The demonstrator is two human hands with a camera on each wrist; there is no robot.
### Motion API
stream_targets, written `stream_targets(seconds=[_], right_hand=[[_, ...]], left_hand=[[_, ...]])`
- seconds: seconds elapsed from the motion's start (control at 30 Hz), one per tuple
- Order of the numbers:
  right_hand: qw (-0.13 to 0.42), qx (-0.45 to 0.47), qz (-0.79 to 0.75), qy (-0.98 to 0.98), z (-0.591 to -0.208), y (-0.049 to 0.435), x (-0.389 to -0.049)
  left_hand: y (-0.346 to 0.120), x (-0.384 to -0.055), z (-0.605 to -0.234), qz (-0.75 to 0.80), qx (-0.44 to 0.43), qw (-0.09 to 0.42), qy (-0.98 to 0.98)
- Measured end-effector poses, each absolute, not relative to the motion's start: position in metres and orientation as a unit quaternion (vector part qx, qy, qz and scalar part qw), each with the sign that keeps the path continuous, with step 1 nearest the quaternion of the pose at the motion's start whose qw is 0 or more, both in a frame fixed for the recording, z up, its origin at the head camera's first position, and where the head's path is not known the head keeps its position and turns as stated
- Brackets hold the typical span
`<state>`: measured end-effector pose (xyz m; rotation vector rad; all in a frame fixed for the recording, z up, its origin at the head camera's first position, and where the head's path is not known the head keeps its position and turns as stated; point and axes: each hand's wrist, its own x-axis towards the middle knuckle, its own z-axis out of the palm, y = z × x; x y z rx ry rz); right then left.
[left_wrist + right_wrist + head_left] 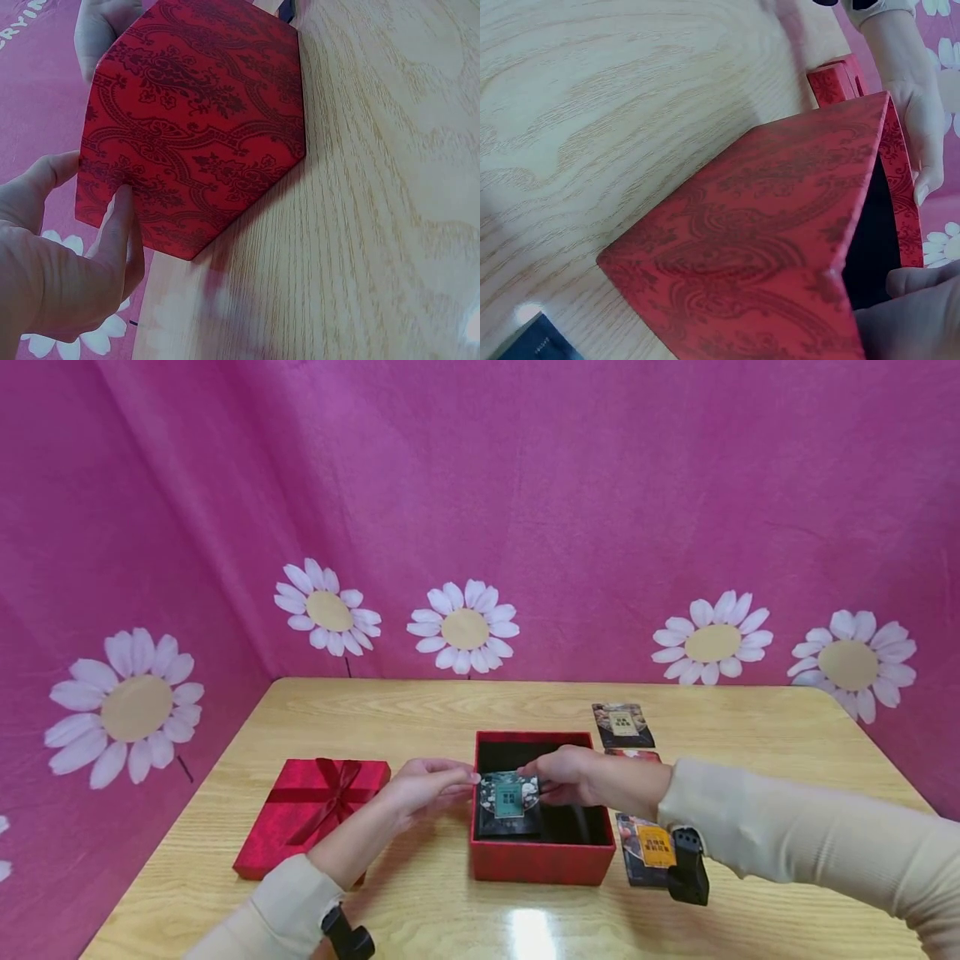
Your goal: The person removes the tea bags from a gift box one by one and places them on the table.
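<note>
A red patterned gift box (538, 865) with a dark inside stands uncovered on the table. My left hand (429, 787) holds its left wall, thumb at the rim and fingertips against the outer side (187, 142). Inside the box, toward its left, is a flat black packet with a green label (508, 806). My right hand (567, 773) reaches in over the right wall and pinches that packet near its upper right edge. In the right wrist view the box wall hides most of the right fingers, and the packet does not show.
The red lid (300, 843) with its ribbon bow (335, 797) lies left of the box. To the right are a dark packet (623, 725), a red packet (637, 754) and an orange-labelled packet (647, 853), partly under the right forearm. A pink flowered curtain (570, 527) hangs behind the table.
</note>
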<state>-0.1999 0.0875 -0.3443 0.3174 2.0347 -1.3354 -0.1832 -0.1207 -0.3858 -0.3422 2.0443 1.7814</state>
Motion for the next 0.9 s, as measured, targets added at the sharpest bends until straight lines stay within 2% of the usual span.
stream_targets(seconds=[0.43, 0.63, 0.9], right_hand=[[0.335, 0.12, -0.521, 0.775, -0.336, 0.077, -0.208], [0.337, 0.084, -0.513, 0.785, -0.331, 0.063, -0.213], [0.345, 0.076, -0.515, 0.781, -0.34, 0.045, -0.216]], left_hand=[[-0.123, -0.184, -0.385, 0.637, -0.114, 0.203, 0.735], [-0.125, -0.184, -0.386, 0.648, -0.101, 0.203, 0.728], [-0.123, -0.183, -0.387, 0.666, -0.102, 0.203, 0.711]])
